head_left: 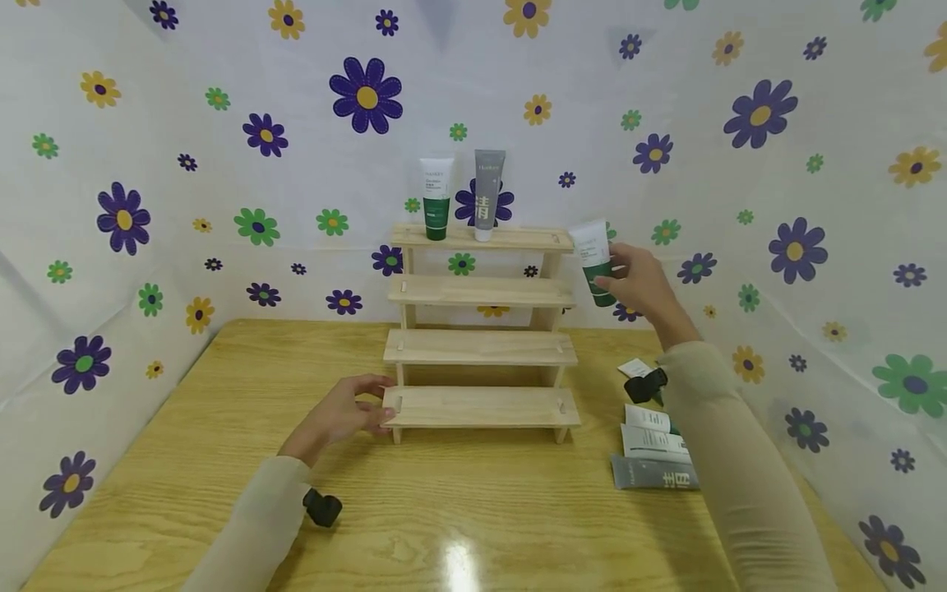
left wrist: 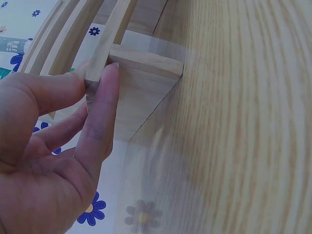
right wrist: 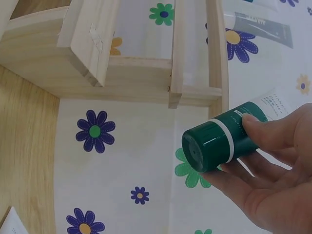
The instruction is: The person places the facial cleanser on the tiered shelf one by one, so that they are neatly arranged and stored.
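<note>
A wooden four-step display stand [head_left: 481, 348] stands on the table. My left hand [head_left: 346, 413] pinches the left end of its lowest step between thumb and fingers; the left wrist view shows this board end [left wrist: 100, 61] close up. My right hand [head_left: 642, 284] grips a white-and-green squeeze tube [head_left: 594, 261], cap down and slightly tilted, just right of the top step. In the right wrist view, its green cap [right wrist: 197, 148] points toward the stand and touches nothing. On the top step stand another white-and-green tube [head_left: 436, 197] and a grey tube [head_left: 488, 195], both upright on their caps.
Right of the stand, two white tubes [head_left: 651, 444] and a grey tube [head_left: 649, 474] lie on the table [head_left: 414, 510], partly behind my right forearm. A white item [head_left: 635, 368] lies farther back, mostly hidden. Flower-patterned cloth [head_left: 311, 164] encloses the back and sides.
</note>
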Demonstrator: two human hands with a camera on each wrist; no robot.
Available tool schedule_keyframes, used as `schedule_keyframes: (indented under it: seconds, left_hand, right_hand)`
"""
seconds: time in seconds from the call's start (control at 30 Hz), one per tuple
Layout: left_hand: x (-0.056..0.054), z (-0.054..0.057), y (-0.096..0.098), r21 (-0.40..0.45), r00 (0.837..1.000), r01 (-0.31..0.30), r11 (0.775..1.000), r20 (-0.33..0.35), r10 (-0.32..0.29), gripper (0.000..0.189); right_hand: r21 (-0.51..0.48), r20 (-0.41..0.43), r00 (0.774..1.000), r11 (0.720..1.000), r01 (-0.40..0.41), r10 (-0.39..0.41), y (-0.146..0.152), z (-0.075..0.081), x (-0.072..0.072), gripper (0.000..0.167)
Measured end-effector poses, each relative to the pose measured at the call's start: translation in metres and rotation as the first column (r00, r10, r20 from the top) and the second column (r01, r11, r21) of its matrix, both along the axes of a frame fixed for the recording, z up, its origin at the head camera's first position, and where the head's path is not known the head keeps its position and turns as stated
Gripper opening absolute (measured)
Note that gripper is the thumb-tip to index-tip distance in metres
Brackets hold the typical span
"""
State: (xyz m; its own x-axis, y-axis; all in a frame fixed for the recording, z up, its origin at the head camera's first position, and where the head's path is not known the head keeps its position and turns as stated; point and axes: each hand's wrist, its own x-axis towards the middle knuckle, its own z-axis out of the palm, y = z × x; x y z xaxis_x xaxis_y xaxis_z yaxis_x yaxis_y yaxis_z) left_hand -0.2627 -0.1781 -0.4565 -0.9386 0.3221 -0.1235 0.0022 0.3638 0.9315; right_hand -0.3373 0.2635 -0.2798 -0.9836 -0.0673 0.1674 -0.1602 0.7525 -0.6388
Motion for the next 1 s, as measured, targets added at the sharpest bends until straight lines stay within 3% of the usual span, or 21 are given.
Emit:
schedule_keyframes:
  seconds: [1.0]
  left_hand:
    - [0.000, 0.001, -0.001, 0.021, 1.000, 0.010, 1.000, 0.005, -0.010, 0.054]
  right_hand:
    - [-0.104, -0.062, 0.998, 0.995, 0.014, -0.020, -0.030, 0.017, -0.007, 0.056]
